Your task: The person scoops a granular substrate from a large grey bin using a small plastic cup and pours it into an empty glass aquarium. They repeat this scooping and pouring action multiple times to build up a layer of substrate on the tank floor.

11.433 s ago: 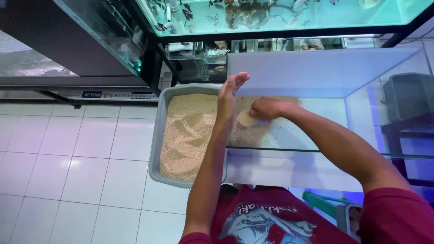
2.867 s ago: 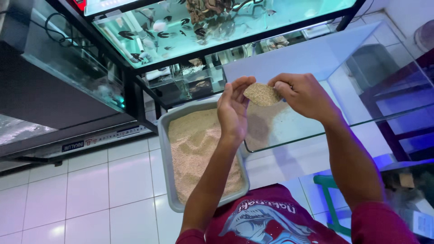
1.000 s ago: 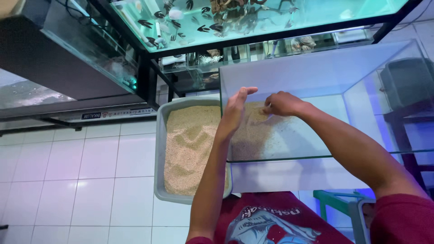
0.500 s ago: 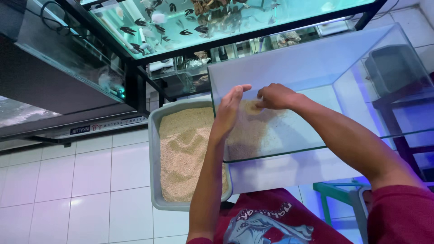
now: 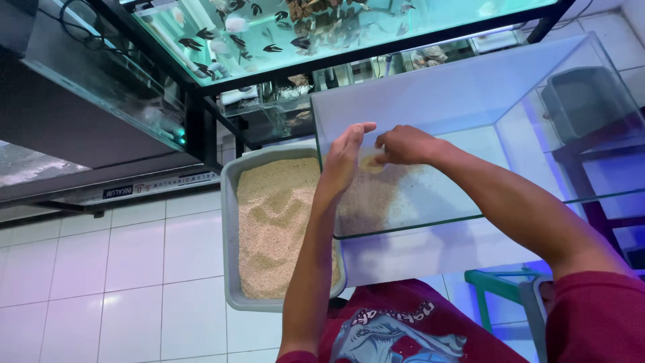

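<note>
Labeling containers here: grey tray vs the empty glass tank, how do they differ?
The grey tray is opaque, shallow and full of sand; the glass tank is clear, tall-walled and holds only a thin scatter. The tray sits on the tiled floor; the tank sits higher, overlapping the tray's edge. Both are rectangular and open-topped.

White glazed tile floor with grey grout lines carries a grey rectangular plastic tray filled with coarse beige sand, furrowed on top.
</note>
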